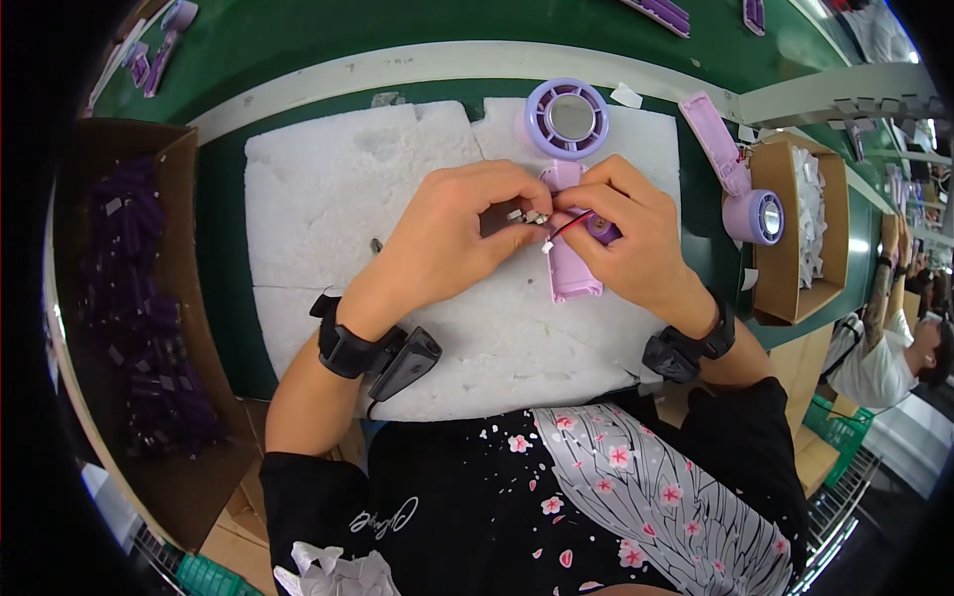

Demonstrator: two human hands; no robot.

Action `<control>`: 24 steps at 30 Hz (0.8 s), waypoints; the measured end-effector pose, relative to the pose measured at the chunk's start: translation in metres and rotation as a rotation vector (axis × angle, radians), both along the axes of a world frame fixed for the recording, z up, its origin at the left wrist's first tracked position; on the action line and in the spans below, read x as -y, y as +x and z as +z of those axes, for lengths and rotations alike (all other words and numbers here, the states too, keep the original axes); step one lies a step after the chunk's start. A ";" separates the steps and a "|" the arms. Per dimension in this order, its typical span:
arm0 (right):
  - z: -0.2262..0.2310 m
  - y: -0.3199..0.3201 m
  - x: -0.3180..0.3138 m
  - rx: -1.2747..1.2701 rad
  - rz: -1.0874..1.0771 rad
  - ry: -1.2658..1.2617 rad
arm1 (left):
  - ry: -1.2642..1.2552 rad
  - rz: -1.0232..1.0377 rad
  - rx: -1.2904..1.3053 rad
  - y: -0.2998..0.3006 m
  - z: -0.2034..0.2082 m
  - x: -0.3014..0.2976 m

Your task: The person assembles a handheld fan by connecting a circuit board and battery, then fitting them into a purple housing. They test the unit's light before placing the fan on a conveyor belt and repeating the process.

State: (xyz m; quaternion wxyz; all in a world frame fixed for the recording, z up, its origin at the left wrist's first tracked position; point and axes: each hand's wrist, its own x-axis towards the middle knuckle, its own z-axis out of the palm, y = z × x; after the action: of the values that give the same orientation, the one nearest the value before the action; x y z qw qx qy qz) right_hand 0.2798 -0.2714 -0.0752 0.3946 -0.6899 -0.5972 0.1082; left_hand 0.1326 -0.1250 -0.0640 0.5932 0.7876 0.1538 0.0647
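Observation:
A handheld fan lies on the white foam board, its round lilac head (567,118) at the far end and its open pink handle (574,276) toward me. Over the handle, my left hand (452,228) is closed in a pinch on a small white-and-metal part (530,216). My right hand (636,228) is closed with its fingertips meeting the left ones, at red and black wires (571,226). Those wires end in a white plug (548,246). Beneath the right fingers a purple cylinder (602,228) partly shows. The fingers hide exactly what is pinched between them.
A cardboard box of purple parts (134,308) stands at the left. Right of the foam board (338,179) lie a second open fan (757,217) and a box of white pieces (810,219). More purple parts (656,15) lie beyond the pale rail. Another person (884,348) is at far right.

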 end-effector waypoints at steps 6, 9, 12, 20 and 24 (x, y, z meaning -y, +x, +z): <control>0.004 0.001 0.000 -0.113 -0.003 -0.029 | -0.125 0.091 -0.063 0.001 0.008 0.000; 0.006 0.001 0.000 -0.123 0.000 -0.053 | -0.125 0.081 -0.069 0.000 0.009 0.000; 0.009 0.001 0.000 -0.105 0.009 -0.075 | -0.042 0.013 -0.012 -0.002 0.006 -0.001; 0.009 -0.002 0.002 0.008 0.029 -0.084 | 0.270 0.002 0.174 -0.009 -0.001 0.001; 0.010 -0.003 0.003 0.047 0.028 -0.118 | 0.127 -0.080 0.108 -0.005 0.008 0.005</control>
State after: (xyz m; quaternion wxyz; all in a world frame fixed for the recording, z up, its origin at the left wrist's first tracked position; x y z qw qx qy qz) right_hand 0.2763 -0.2747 -0.0648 0.3377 -0.7057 -0.6086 0.1326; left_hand 0.1275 -0.1297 -0.0559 0.5517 0.8244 0.0855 0.0927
